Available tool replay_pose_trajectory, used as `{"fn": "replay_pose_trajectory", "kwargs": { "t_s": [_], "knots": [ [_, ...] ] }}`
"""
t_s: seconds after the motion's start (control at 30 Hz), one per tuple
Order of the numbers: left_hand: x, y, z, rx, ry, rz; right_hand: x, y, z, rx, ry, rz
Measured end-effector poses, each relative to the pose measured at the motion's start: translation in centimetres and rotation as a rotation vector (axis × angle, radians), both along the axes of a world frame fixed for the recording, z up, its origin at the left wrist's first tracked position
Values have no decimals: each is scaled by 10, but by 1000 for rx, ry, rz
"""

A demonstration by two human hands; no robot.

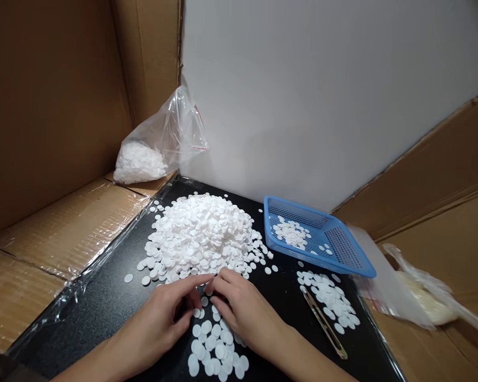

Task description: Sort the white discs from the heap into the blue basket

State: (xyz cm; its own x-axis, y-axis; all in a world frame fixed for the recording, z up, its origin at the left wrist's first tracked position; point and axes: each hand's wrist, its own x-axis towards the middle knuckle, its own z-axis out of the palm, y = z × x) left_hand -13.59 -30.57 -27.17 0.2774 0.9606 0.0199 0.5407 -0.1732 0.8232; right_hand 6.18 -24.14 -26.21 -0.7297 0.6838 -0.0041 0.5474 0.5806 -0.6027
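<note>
A large heap of small white round discs [205, 233] lies on the black tabletop [115, 307]. My left hand [167, 313] is at the heap's near edge, its index finger stretched forward and its thumb apart, close to a few loose discs. Beside it, my right hand [242, 305] curves its fingers down among discs, with thumb and index apart; its fingertips nearly meet those of the left. Neither hand visibly holds a disc, though some fingertips are partly hidden. Below and between the hands is a smaller spread of discs [219, 350].
A blue plastic basket [318, 257] with some discs stands at the back right. Metal thread snips [324, 323] lie by another disc group [334, 302]. A clear bag [143, 162] of white pieces rests at back left; another plastic bag [426, 297] lies right. Cardboard [51, 223] borders the table.
</note>
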Motion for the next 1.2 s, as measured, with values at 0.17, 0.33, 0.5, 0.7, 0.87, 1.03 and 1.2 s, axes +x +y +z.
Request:
{"fn": "replay_pose_trajectory", "kwargs": {
  "t_s": [0.17,0.33,0.5,0.7,0.87,1.03,1.2],
  "knots": [
    [-1,0,-2,15,15,41,-1,1,5,-82,-58,-64],
    [-4,-4,-1,25,18,14,12,4,12,-156,21,-118],
    [-8,-7,3,10,33,-107,12,10,0,15,104,-157],
    [-9,1,5,128,38,121,4,11,-22,282,67,-73],
    [-5,-1,-3,178,96,94,9,11,-19,174,116,-83],
    [-3,0,-15,220,172,122,17,8,0,-61,86,-143],
    [-2,10,-18,227,187,165,20,8,9,-126,19,-118]
  ]
}}
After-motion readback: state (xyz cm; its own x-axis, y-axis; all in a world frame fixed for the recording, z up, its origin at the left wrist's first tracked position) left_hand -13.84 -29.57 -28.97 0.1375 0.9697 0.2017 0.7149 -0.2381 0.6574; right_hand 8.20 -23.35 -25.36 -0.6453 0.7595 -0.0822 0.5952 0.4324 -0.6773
